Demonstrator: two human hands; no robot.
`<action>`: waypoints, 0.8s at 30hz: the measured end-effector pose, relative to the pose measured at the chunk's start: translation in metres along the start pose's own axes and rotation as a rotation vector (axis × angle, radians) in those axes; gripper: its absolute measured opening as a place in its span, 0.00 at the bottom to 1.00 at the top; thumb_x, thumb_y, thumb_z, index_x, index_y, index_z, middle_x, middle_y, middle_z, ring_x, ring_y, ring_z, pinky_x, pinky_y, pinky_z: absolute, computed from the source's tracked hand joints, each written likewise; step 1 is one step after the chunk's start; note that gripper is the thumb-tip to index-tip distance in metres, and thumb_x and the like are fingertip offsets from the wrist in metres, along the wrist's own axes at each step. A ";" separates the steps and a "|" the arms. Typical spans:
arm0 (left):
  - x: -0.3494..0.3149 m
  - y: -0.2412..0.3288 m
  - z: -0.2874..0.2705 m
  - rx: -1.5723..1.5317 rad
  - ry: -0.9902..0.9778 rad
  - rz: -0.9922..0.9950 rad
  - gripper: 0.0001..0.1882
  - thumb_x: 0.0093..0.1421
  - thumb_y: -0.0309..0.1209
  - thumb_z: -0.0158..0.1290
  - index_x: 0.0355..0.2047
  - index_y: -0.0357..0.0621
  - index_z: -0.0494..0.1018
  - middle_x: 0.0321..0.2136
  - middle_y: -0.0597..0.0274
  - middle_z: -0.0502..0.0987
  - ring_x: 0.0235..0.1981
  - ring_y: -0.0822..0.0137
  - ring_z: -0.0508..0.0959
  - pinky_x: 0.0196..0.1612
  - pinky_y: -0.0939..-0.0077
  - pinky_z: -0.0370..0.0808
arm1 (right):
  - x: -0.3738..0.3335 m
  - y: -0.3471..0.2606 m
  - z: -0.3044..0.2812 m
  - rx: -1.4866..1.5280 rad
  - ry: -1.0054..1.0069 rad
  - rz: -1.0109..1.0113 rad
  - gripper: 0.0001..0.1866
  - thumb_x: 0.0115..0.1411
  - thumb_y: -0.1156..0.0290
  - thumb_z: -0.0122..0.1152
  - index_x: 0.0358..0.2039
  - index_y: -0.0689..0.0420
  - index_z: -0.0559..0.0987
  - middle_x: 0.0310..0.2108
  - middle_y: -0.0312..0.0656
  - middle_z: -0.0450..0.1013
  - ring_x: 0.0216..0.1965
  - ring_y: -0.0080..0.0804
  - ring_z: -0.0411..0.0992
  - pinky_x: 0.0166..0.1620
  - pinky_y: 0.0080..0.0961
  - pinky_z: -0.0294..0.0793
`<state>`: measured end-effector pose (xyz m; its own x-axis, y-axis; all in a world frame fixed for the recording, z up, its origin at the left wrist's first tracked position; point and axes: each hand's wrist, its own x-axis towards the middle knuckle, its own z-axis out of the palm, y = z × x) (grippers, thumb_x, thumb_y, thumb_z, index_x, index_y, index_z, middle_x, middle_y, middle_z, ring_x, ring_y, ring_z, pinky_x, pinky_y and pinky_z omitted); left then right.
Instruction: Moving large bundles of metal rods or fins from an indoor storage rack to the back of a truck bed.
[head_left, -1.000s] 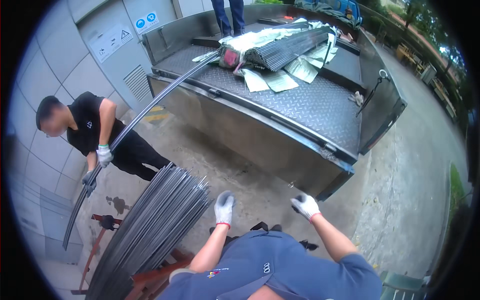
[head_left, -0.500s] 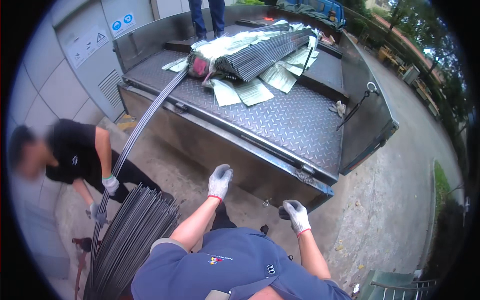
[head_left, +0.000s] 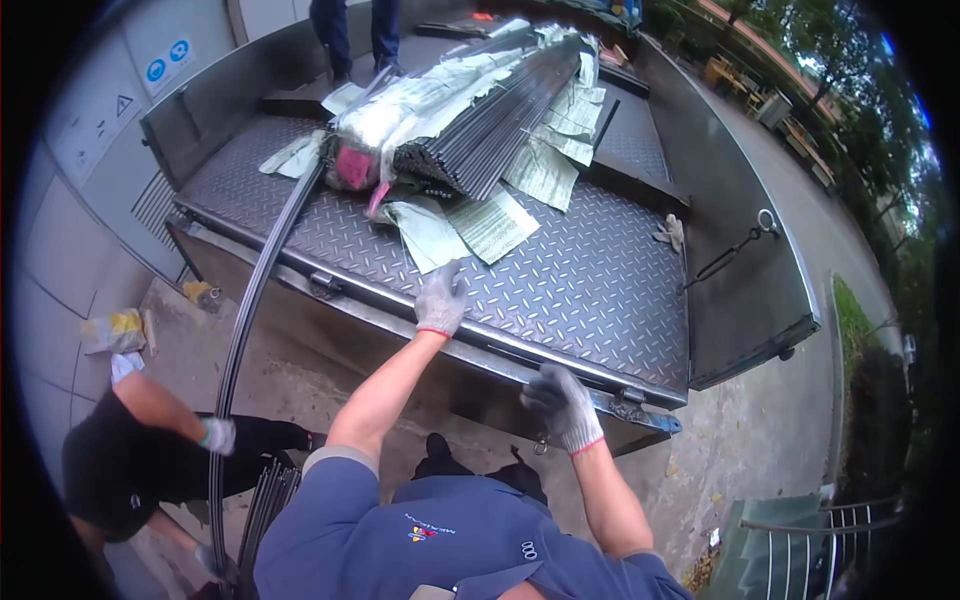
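My left hand, in a white-grey work glove with a red cuff, is over the near edge of the truck bed. Its fingers look loosely stretched, with nothing visible in them. Lower and to the right, my right hand, gloved alike, hovers by the lowered tailgate, fingers apart and holding nothing. Ahead of both hands lies a large bundle of dark metal rods, partly covered by torn whitish wrapping. Several long rods bend from the bed down to a co-worker at the left.
The co-worker stoops with a gloved hand by the bending rods, near a stack of rods. Another person's legs stand on the bed. A loose glove lies near the side wall with its chain. Green metalwork is lower right.
Both my hands have moved forward toward the truck, and the bed appears closer. The co-worker has bent lower, and the hanging rods stand steeper.
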<state>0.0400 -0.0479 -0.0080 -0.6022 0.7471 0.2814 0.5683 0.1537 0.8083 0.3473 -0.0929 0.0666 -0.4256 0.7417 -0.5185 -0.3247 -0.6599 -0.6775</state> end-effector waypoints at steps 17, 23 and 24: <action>0.025 0.017 0.033 0.369 0.036 0.133 0.14 0.59 0.29 0.58 0.45 0.44 0.79 0.46 0.48 0.81 0.50 0.46 0.79 0.55 0.54 0.75 | 0.416 -0.111 0.144 0.042 -0.226 0.077 0.32 0.68 0.53 0.65 0.64 0.57 0.68 0.56 0.48 0.75 0.53 0.45 0.76 0.60 0.48 0.76; 0.028 0.027 0.035 0.347 0.043 0.098 0.11 0.58 0.23 0.57 0.42 0.41 0.80 0.44 0.49 0.82 0.47 0.47 0.81 0.53 0.56 0.77 | 0.454 -0.105 0.194 0.162 -0.284 -0.025 0.39 0.60 0.68 0.74 0.63 0.75 0.65 0.58 0.57 0.72 0.53 0.45 0.78 0.54 0.38 0.82; 0.030 0.029 0.033 0.364 0.039 0.105 0.11 0.58 0.23 0.57 0.42 0.41 0.80 0.44 0.49 0.82 0.47 0.47 0.81 0.53 0.56 0.77 | 0.459 -0.105 0.199 0.177 -0.252 -0.048 0.38 0.58 0.70 0.75 0.62 0.77 0.66 0.57 0.59 0.73 0.50 0.46 0.80 0.52 0.37 0.83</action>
<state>0.0574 0.0003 0.0064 -0.5474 0.7465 0.3783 0.7857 0.3027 0.5395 0.0178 0.2927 0.0034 -0.5946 0.7343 -0.3273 -0.4825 -0.6516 -0.5853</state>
